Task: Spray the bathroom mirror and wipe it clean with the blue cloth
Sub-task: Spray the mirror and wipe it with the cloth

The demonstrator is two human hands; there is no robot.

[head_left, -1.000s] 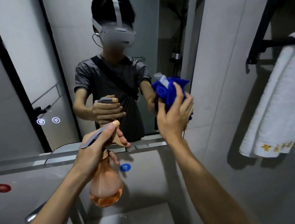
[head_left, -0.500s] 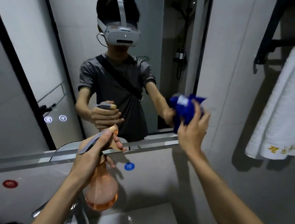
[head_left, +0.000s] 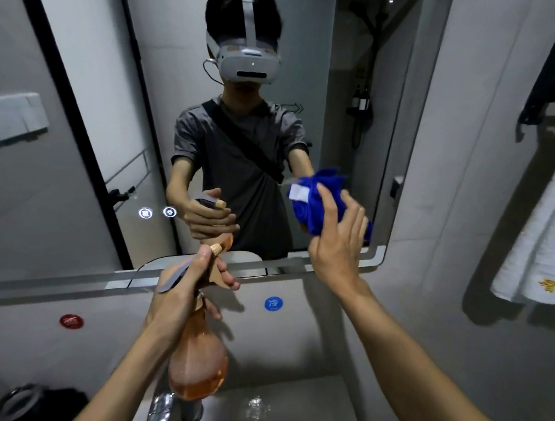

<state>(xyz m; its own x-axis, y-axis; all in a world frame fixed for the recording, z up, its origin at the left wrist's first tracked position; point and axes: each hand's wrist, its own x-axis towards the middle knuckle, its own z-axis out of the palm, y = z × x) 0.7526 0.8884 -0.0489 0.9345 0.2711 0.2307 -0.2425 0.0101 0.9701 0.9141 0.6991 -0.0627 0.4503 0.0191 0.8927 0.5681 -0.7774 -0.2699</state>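
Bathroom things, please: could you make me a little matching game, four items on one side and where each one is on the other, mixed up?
Things:
1. blue cloth
2. orange spray bottle
3. white towel
4. red round sticker

Places:
A. hanging on the wall at the far right
B. bunched in the right hand, against the mirror near its lower right corner
C. on the wall below the mirror, to the left
D. held by its neck in the left hand, above the sink

Pairs: 1-B, 2-D, 3-A, 4-C

Grey counter, red sticker, blue sticker, faucet
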